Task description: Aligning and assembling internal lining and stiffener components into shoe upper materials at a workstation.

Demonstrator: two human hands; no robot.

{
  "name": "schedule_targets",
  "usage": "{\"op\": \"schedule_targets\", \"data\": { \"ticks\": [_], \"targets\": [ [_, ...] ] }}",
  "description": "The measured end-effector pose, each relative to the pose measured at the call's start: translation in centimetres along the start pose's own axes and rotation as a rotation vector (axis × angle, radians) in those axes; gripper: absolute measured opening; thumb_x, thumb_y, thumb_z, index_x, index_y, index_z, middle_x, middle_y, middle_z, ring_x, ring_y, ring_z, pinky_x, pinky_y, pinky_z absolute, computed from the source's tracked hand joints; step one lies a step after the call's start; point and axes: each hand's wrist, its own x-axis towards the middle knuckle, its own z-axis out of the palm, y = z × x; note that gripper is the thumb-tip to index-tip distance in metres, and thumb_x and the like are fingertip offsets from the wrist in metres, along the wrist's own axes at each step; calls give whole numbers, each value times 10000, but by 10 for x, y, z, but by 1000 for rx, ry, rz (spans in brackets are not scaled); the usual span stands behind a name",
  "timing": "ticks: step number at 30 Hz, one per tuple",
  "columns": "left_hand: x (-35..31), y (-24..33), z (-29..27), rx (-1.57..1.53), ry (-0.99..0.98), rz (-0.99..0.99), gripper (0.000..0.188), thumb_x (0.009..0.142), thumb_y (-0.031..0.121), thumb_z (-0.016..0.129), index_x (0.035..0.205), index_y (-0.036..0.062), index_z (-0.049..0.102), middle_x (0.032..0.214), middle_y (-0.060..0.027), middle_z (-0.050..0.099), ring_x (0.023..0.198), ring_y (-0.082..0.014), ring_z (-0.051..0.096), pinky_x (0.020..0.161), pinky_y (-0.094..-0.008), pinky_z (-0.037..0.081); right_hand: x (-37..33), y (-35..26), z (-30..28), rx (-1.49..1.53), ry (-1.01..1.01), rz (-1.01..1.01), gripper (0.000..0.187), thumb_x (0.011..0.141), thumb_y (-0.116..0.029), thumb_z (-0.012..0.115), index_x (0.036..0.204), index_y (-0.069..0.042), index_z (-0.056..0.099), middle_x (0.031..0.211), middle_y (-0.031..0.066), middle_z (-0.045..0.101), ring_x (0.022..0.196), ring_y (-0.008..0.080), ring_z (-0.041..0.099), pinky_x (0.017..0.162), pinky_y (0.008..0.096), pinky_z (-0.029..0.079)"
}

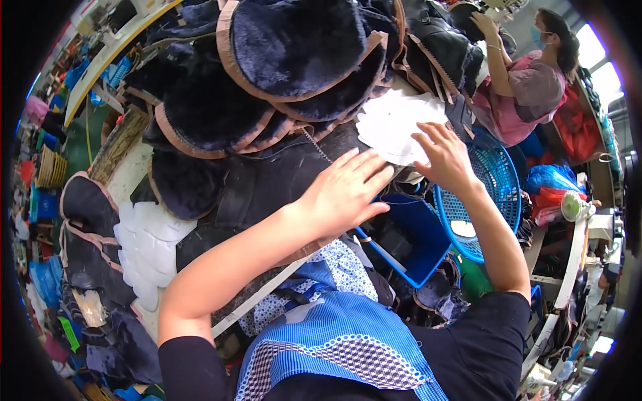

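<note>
My left hand point(344, 190) lies flat, fingers together, on a dark fabric piece point(267, 177) on the work table, just left of a stack of white cut pieces point(391, 120). My right hand point(445, 157) rests with spread fingers on the right edge of that white stack, fingertips touching the top sheet. Above both hands sits a pile of dark furry shoe pieces with tan trim point(267, 73). Neither hand grips anything.
A second row of white pieces point(144, 250) lies at the table's left end beside more dark trimmed pieces point(87, 227). A blue mesh basket point(491, 187) and a blue bin point(414, 237) stand to my right. Another person point(525, 80) works at the far right.
</note>
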Motion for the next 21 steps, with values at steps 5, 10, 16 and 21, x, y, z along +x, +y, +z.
{"op": "schedule_targets", "data": {
  "ticks": [5,10,16,21],
  "targets": [
    [28,-29,54,115,-144,-116,750,995,638,489,1502,86,477,1531,-249,392,1444,-406,391,1234,-520,243,2,20,19,-125,7,-158,410,721,-127,773,1096,-3,661,1197,139,679,1137,283,655,960,395,552],
    [27,-30,55,87,-153,-116,759,994,650,477,1507,91,474,1524,-246,403,1439,-406,397,1228,-510,271,2,33,21,-32,169,-283,209,784,-148,742,924,-7,679,1043,111,712,931,264,727,809,368,609],
    [28,-29,52,70,-155,-135,769,981,660,497,1494,87,491,1518,-242,420,1442,-398,407,1230,-508,279,11,32,19,-74,50,-350,176,794,-150,734,883,-5,690,969,99,687,888,240,722,732,366,617],
    [30,-27,56,73,-129,-127,763,976,655,512,1480,82,507,1511,-244,428,1436,-405,415,1223,-510,291,1,42,24,-73,163,-339,87,774,-92,701,822,-46,645,855,68,645,773,208,702,599,328,578]
  ]
}}
